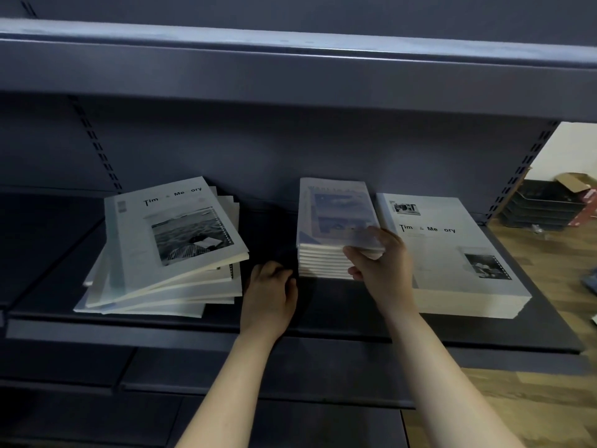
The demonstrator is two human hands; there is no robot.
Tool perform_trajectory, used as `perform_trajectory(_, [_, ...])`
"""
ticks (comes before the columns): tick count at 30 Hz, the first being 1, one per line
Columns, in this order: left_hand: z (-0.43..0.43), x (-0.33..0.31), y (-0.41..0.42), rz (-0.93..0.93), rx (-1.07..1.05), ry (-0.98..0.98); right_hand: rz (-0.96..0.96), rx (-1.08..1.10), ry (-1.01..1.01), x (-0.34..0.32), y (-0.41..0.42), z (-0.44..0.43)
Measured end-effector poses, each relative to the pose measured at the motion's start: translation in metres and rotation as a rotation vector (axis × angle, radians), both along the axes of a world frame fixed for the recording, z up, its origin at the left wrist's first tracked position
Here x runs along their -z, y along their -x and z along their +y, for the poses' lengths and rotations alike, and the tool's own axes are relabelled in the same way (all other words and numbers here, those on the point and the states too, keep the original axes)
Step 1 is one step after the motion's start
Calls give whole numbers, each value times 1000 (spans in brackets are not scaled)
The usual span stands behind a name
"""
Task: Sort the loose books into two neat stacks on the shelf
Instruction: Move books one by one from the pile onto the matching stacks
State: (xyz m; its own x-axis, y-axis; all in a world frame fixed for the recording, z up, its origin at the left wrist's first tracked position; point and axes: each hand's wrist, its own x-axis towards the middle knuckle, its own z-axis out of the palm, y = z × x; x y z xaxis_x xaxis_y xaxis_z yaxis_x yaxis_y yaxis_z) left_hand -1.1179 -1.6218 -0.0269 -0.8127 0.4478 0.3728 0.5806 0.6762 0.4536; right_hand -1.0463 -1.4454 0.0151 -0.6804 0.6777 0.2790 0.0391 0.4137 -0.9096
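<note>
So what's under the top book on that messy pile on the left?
More books, fanned at different angles on the shelf; only their edges and corners show. The top book covers their fronts, so their titles can't be read.

On the dark shelf [339, 318] a loose pile [168, 247] of fanned-out books lies at the left. A neat middle stack [332, 218] and a larger right stack [452, 253] sit just beside each other. The right hand [384, 263] grips the middle stack's near right corner, fingers on top and thumb on the page edges. The left hand [269, 292] rests on the shelf between pile and middle stack, fingers loosely bent.
</note>
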Motion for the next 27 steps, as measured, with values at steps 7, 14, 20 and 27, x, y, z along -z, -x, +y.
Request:
perform_trajectory(7, [1, 0, 1, 11, -7, 3, 18, -4, 24, 1, 5, 3])
perform_trajectory(14, [1, 0, 1, -15, -12, 4, 41, -21, -28, 4, 5, 4])
perform_trajectory(20, [1, -1, 1, -38, -9, -2, 48, -22, -34, 5, 7, 4])
perform_trajectory(27, [0, -3, 0, -43, -15, 10, 61, -37, -67, 7, 5, 6])
